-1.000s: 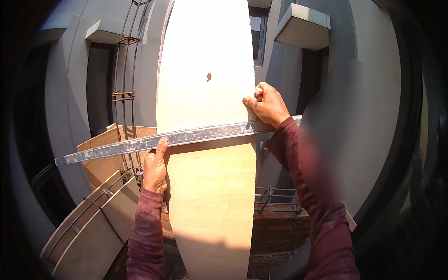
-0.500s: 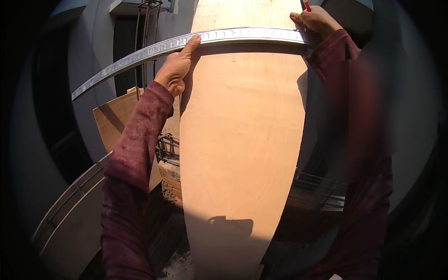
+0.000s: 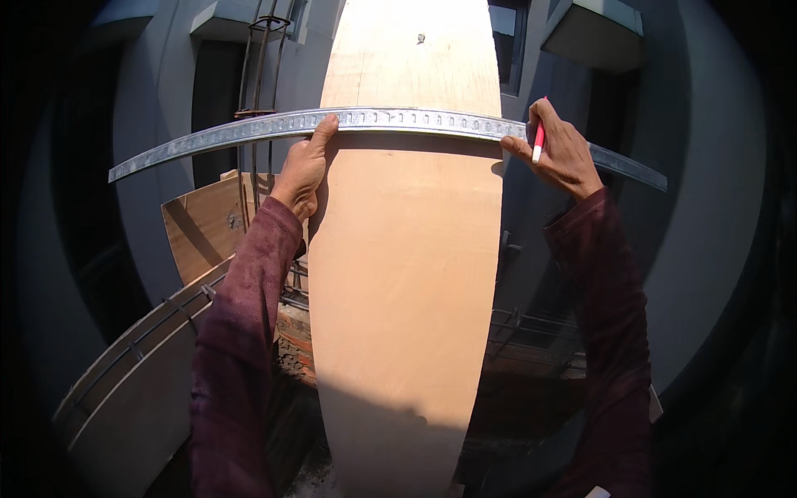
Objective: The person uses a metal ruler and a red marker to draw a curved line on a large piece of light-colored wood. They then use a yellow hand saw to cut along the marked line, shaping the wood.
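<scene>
A long pale plywood board [image 3: 407, 249] runs away from me down the middle of the view. Across it lies a slotted galvanized metal strip [image 3: 398, 120], sticking out past both board edges. My left hand [image 3: 303, 170] grips the strip at the board's left edge, thumb on top, its other fingers hidden underneath. At the right edge my right hand [image 3: 560, 149] is closed around a slim red pen [image 3: 539, 141] with a white end. Its thumb presses by the strip and the board edge; whether it also grips the strip is partly hidden.
Upright rebar [image 3: 259, 83] stands left of the board, near a leaning plywood piece [image 3: 199, 224]. More panels with rods [image 3: 137, 390] lie at lower left, with brickwork [image 3: 296, 340] beside the board. Grey walls [image 3: 706, 166] rise on both sides.
The strip and both hands now sit lower in view, and more of the board's far part shows. The right hand has turned, and the strip's right end has come into sight.
</scene>
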{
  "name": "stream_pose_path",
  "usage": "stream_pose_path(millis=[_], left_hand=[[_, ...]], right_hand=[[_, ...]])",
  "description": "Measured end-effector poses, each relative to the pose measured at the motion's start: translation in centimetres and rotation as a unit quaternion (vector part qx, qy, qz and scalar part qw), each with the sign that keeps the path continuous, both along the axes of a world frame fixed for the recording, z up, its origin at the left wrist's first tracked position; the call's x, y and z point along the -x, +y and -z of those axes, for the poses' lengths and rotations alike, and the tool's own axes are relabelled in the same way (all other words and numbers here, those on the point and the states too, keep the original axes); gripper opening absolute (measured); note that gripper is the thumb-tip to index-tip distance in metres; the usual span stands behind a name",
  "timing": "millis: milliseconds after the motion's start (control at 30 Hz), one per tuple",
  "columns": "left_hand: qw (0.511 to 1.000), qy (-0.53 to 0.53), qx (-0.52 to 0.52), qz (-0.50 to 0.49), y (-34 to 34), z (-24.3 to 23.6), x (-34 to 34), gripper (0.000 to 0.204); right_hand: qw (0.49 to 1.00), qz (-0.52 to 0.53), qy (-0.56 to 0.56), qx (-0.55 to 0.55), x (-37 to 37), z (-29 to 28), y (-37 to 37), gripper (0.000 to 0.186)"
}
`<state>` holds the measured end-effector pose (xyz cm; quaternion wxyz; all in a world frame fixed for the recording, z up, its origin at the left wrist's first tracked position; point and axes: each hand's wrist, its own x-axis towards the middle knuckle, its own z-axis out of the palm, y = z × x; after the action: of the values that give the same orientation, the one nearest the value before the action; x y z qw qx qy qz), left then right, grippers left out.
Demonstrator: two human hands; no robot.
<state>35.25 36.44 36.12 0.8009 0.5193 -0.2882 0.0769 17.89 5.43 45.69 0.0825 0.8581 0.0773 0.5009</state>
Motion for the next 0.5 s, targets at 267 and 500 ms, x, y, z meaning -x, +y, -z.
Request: stream_pose_path(millis=[267,500], left_hand=[[0.998,-0.027,0.044,0.048,-0.2,-0.4,-0.6,0.074],[0.995,-0.046,0.023,0.087,-2.0,0.0,-1.7,0.066]], right_hand=[[0.999,0.017,-0.006,0.05,3.5,-0.4,3.3,0.06],[0.994,0.066,-0.017,0.087,8.1,-0.2,6.6,0.052]])
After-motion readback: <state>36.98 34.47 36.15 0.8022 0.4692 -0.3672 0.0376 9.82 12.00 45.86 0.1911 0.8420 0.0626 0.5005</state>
